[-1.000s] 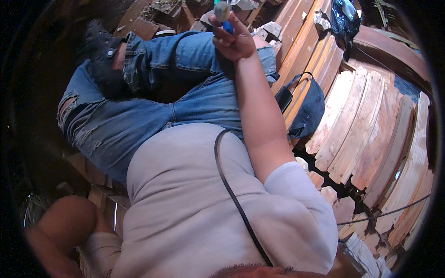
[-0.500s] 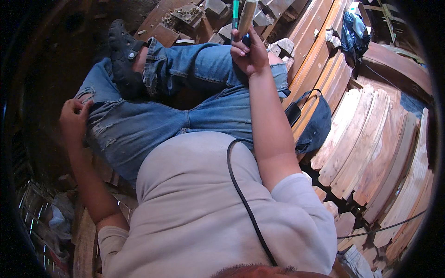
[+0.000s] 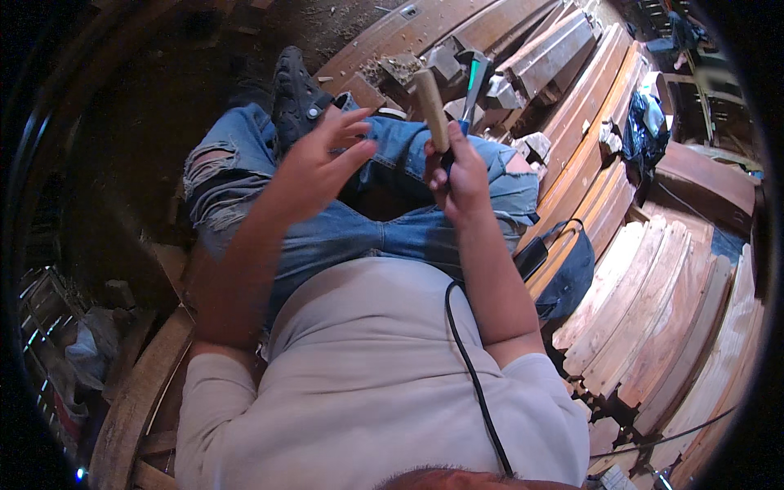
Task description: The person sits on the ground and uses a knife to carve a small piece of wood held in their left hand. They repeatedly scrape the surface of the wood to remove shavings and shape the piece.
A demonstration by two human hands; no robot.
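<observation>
My right hand [image 3: 461, 180] is closed over my lap, near the right knee. Upright from its grip rises a short, light wooden stick [image 3: 431, 106]. Beside the stick stands a hammer [image 3: 472, 90] with a metal head and a green and blue handle; its lower end seems to run into the same fist, partly hidden by the thumb. My left hand [image 3: 322, 167], slightly blurred, hovers over the lap with fingers stretched and apart. Nothing shows in it. The dark clog [image 3: 296, 98] on my foot is just beyond it.
Long brown wooden beams [image 3: 572, 139] run along the right. Cut wood blocks [image 3: 445, 61] and shavings lie ahead. Shaped light boards [image 3: 629, 310] are stacked at right, near a dark blue cap [image 3: 567, 278] and a dark plastic bag [image 3: 645, 126]. A black cable [image 3: 474, 367] crosses my shirt.
My left hand has left the left knee and come across to the middle, its fingers spreading. My right hand has drawn nearer my body, keeping the stick and hammer. The view has shifted.
</observation>
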